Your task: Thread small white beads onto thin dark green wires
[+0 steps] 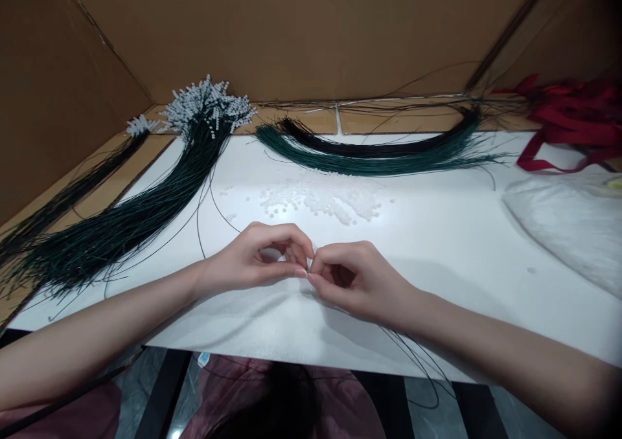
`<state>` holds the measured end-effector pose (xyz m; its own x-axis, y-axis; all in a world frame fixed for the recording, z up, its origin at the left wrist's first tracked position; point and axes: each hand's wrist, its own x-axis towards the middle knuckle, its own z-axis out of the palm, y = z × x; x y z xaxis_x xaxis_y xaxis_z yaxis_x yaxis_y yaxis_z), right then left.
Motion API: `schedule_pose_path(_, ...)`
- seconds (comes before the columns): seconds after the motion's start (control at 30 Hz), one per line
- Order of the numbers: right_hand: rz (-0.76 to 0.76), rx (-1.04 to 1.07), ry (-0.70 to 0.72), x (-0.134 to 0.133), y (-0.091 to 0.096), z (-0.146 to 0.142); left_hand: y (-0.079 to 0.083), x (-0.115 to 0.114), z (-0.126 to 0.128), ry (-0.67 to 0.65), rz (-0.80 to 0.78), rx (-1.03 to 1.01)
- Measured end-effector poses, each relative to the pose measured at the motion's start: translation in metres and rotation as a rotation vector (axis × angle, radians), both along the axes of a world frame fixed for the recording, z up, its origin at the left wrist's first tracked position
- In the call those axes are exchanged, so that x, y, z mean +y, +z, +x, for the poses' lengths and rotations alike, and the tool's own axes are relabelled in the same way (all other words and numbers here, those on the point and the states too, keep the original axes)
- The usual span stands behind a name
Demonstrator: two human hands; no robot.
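Left hand point(257, 258) and right hand point(357, 280) meet fingertip to fingertip over white worktop point(461, 232), each grip pinched closed; contents indiscernible. Translucent white beads point(321, 199) lie just beyond.

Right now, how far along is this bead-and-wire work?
Looks done: the wires with white beaded tips, left side. In hand: left hand and right hand pinch something tiny, fingertip to fingertip, thin wires trailing under the right. Left: a scatter of loose beads and a curved bundle of bare wires behind them.
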<state>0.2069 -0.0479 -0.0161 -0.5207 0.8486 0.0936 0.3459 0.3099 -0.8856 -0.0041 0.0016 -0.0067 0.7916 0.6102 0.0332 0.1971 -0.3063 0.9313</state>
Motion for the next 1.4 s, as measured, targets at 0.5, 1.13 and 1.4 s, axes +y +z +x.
schedule_pose_path(0.5, 0.000, 0.001, 0.006, 0.0006, -0.0008, 0.0008, -0.0013, 0.0003, -0.0010, -0.002, -0.002, -0.009)
schedule_pose_path(1.13, 0.003, 0.009, 0.000, 0.0005, -0.0008, 0.0000, -0.0024, -0.0002, -0.0018, -0.005, -0.013, -0.004)
schedule_pose_path(1.4, 0.013, 0.010, -0.003, -0.0001, -0.0013, 0.0011, -0.0023, 0.0002, -0.0007, -0.002, -0.007, -0.001)
